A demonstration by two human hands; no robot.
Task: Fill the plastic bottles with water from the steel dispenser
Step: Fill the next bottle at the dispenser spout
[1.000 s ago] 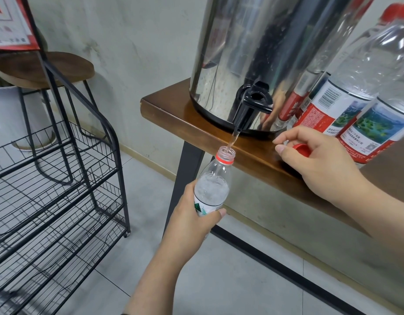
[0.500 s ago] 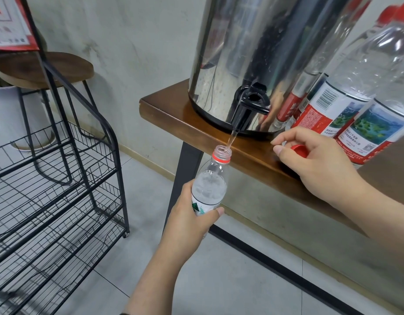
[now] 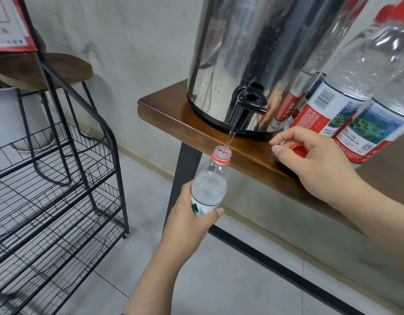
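While water runs from the tap (image 3: 244,114), left fingers (image 3: 215,212) grip the bottle (image 3: 210,185), right fingers (image 3: 279,150) pinch the cap (image 3: 298,150).

left hand (image 3: 189,218) gripping, right hand (image 3: 314,164) curled, pinching

Red cap (image 3: 299,150), blk tap (image 3: 246,109), brown table (image 3: 173,110)

A small clear bottle (image 3: 210,183), uncapped and tilted, sits under the black tap (image 3: 246,110) of the steel dispenser (image 3: 253,53); water streams in. Larger capped bottles (image 3: 346,87) stand beside the dispenser.
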